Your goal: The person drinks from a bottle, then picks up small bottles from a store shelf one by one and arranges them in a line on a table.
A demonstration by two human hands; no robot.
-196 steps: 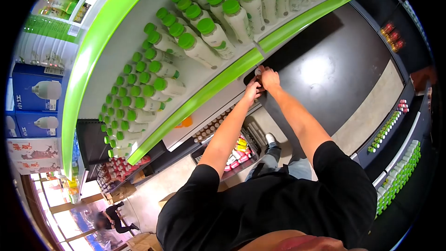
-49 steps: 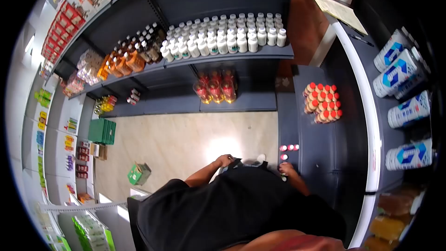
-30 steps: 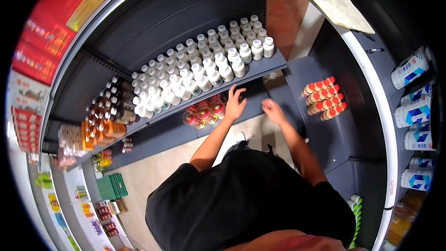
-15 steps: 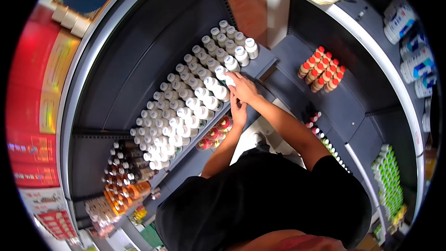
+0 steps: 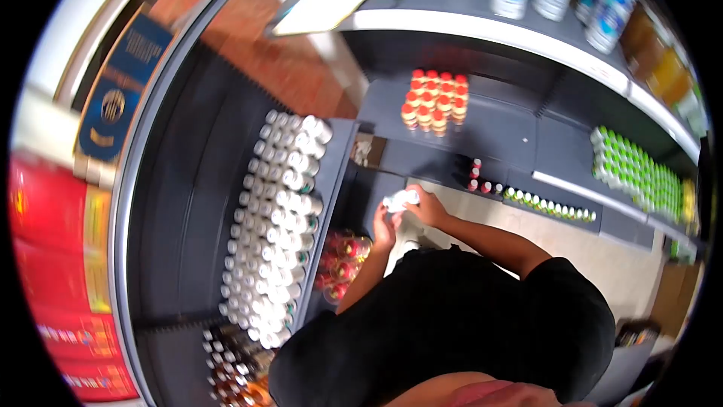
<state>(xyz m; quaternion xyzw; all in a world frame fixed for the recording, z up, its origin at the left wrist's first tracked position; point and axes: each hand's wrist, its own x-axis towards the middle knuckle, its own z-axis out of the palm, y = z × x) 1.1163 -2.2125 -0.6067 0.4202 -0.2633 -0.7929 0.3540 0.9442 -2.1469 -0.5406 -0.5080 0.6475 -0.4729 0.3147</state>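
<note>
In front of my chest, away from the shelf, I hold a white bottle (image 5: 401,201). It is blurred, and I cannot tell whether a second bottle is with it. My right hand (image 5: 430,208) is closed round its right side. From below left, my left hand (image 5: 385,228) grips it with the fingertips. Left of my hands, rows of white-capped bottles (image 5: 280,219) stand close together on a dark shelf (image 5: 335,152).
Red-and-gold rounded packages (image 5: 343,268) sit under the shelf edge. Ahead are red-capped bottles (image 5: 435,102) and a row of small green bottles (image 5: 546,204). Green-topped containers (image 5: 640,170) fill the right shelf. A paper pad (image 5: 331,2) lies on the upper shelf.
Both hands have left the rows of white bottles and come back towards my body with a white bottle. My view has swung to the right.
</note>
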